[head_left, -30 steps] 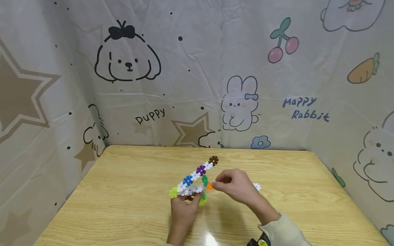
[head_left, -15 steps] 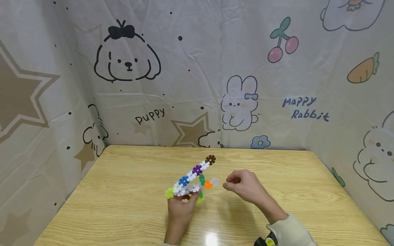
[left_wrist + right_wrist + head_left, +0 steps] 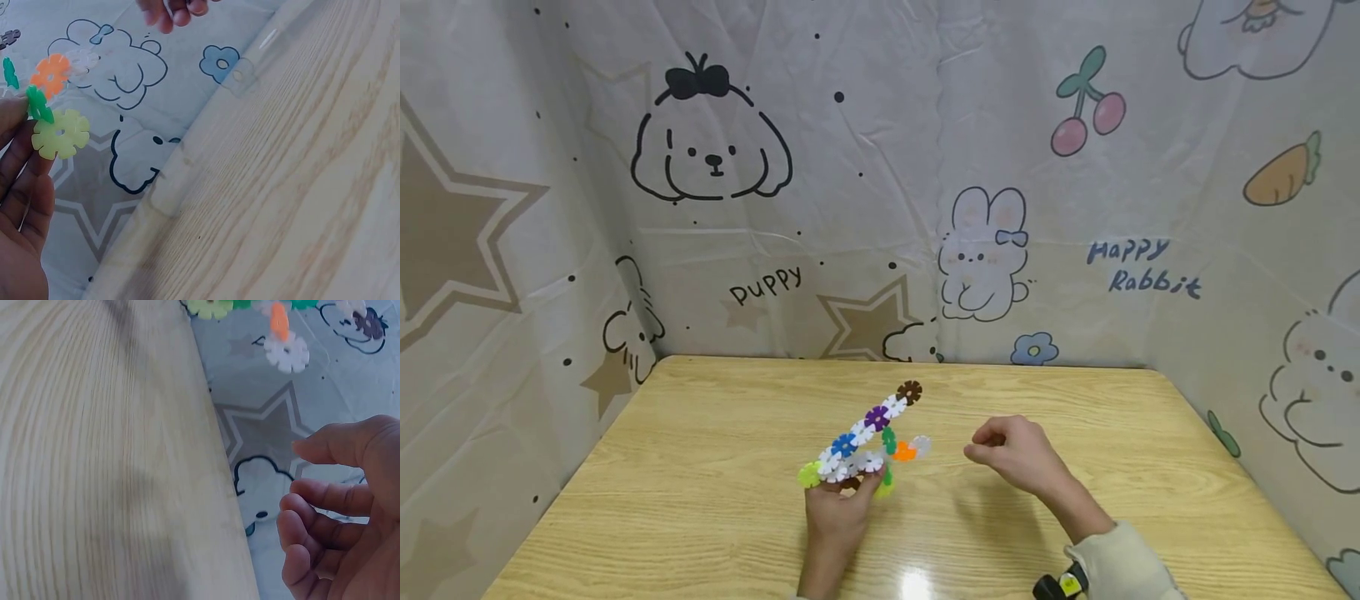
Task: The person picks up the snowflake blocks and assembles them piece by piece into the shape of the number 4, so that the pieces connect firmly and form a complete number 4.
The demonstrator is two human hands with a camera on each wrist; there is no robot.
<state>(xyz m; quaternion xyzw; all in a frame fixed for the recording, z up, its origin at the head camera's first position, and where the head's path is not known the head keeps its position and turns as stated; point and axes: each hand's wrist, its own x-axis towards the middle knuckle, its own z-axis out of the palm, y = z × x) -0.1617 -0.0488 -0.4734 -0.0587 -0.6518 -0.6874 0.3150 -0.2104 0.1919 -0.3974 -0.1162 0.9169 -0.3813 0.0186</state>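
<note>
My left hand [image 3: 837, 517] grips a build of interlocking snowflake discs [image 3: 877, 417] from below, above the table. A slanting row of white, blue and purple discs ends in a brown disc [image 3: 910, 392] at the top and a lime disc [image 3: 809, 475] at the lower left. From its right side stick out an orange disc [image 3: 904, 451] and a pale, clear-looking disc [image 3: 922, 446]. In the left wrist view, green discs and a yellow-green disc [image 3: 60, 134] stand by the fingertips. My right hand [image 3: 1018, 454] hovers apart to the right, fingers loosely curled, holding nothing.
The wooden table [image 3: 715, 417] lies under both hands. A printed cloth backdrop [image 3: 865, 167] rises behind its far edge and along both sides. A black band with a yellow-green patch [image 3: 1063, 583] sits at the right sleeve.
My right hand has let go at the orange disc's end and drawn right, exposing the pale disc. The build has shifted slightly left. A white disc beside the right wrist is out of sight.
</note>
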